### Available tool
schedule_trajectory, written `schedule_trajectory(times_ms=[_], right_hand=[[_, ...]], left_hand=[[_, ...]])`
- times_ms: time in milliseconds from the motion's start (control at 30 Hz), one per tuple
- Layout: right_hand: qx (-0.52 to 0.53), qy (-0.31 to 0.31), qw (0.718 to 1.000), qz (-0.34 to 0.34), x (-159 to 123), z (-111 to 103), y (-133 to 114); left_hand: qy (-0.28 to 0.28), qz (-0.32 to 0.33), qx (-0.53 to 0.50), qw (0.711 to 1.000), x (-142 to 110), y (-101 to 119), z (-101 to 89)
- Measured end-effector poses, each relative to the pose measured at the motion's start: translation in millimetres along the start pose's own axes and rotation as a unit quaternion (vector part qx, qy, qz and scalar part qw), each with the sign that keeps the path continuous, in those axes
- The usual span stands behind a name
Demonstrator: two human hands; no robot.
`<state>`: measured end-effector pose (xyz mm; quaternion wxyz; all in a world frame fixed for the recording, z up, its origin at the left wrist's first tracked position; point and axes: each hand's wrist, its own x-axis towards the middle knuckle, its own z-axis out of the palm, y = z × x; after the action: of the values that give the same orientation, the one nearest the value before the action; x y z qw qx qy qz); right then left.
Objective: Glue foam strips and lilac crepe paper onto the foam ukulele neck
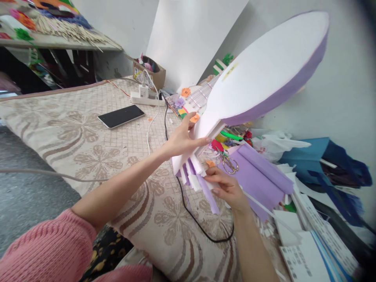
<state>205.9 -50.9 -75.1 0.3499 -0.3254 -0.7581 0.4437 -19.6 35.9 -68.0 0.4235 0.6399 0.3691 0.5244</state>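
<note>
A large white paddle-shaped piece (pixel 264 74) with a purple paper edge is held tilted above the table, its round end up and to the right. My left hand (pixel 188 137) is wrapped around its narrow white neck, thumb on one side and fingers on the other. At the lower end hang several white and purple paper strips (pixel 195 178). My right hand (pixel 227 186) pinches one of these strips at the right side; part of the strip is hidden behind the fingers. Gold-handled scissors (pixel 229 162) lie just beyond my right hand, on purple paper (pixel 249 176).
A black phone (pixel 121 116) and a white power strip (pixel 147 98) with cables lie on the patterned tablecloth (pixel 117 156). A cardboard box (pixel 152 74) stands at the back. On the right are a blue bag (pixel 311 152), a white plastic bag (pixel 273 145) and stacked white boards (pixel 305 254).
</note>
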Motion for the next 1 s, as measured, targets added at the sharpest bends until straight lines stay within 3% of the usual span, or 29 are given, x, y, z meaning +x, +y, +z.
schedule_trajectory(times_ms=[500,633,833,1000], right_hand=[[-0.04,0.07,0.996,0.03,2.8,10.6,15.7],[-0.073,0.101,0.992,0.037,3.4,14.7,16.5],[-0.104,0.085,0.991,0.027,3.6,13.9,19.2],[-0.09,0.085,0.992,0.031,4.2,16.5,24.0]], left_hand=[[0.0,-0.033,-0.004,0.999,-3.2,5.9,2.0],[-0.003,-0.008,-0.004,1.0,-5.0,5.4,2.5],[-0.004,0.024,0.002,1.0,-6.4,4.0,2.8],[-0.008,0.006,0.008,1.0,-5.3,4.5,3.7]])
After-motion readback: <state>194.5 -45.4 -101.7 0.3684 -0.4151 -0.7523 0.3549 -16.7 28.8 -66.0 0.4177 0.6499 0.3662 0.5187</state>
